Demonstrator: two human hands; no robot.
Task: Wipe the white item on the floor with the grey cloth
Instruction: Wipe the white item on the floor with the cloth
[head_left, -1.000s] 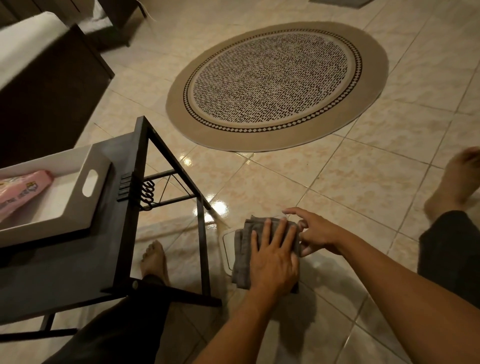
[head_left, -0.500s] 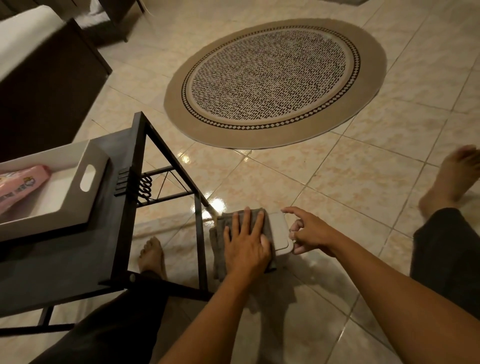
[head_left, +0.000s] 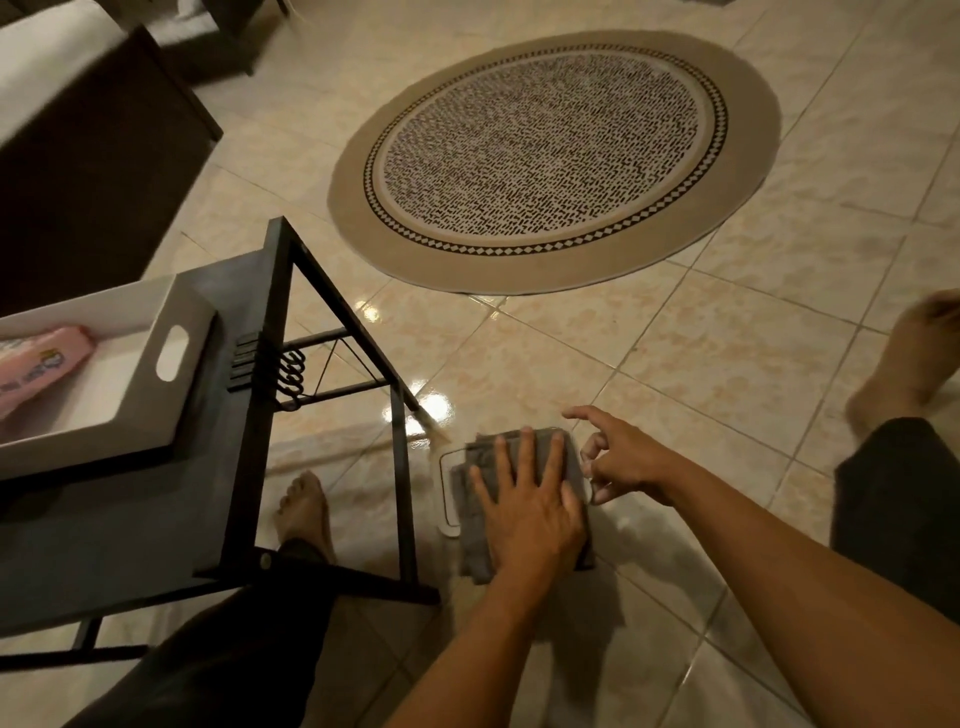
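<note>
A flat white item (head_left: 445, 493) with a rounded rim lies on the tiled floor beside the black table's leg. Only its left edge and part of its right edge show. The folded grey cloth (head_left: 475, 551) covers most of it. My left hand (head_left: 524, 514) lies flat on the cloth with fingers spread, pressing it down. My right hand (head_left: 623, 462) is at the item's right edge, thumb and curled fingers pinching the rim, index finger stretched out.
A black metal side table (head_left: 249, 415) stands just left of the item, bearing a white tray (head_left: 176, 405) with a pink pack (head_left: 36, 369). My feet (head_left: 304, 509) (head_left: 909, 353) rest on either side. A round patterned rug (head_left: 550, 156) lies beyond, dark furniture (head_left: 93, 156) at far left.
My left hand slid the cloth left across the item, then back right. The item's right part showed half a second ago; now its left edge shows. My right hand stayed at the right edge.
</note>
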